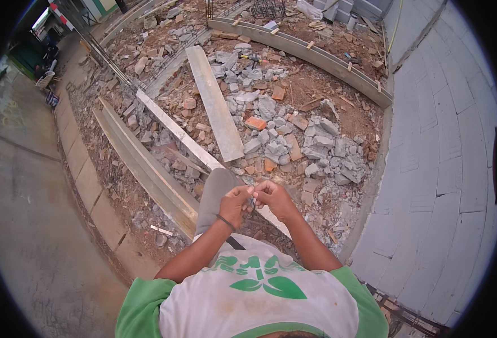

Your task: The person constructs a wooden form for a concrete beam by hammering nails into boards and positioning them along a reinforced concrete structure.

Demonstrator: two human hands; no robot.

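My left hand (235,206) and my right hand (274,199) meet in front of me, fingertips pinched close together. Something small sits between the fingers, with a thin dark strip (253,205) hanging just below; its kind is too small to tell. A dark band (226,222) circles my left wrist. Under the hands, my bent leg in grey trousers (217,188) rests near a long pale beam (175,130) that passes beneath me.
A loose board (215,104) lies beyond my hands, beside broken concrete (321,141) and brick pieces (255,123). Planks (147,166) run along the left. A long formwork board (310,53) crosses the far side. A grey block wall (434,169) stands right; steel bars (110,62) rise far left.
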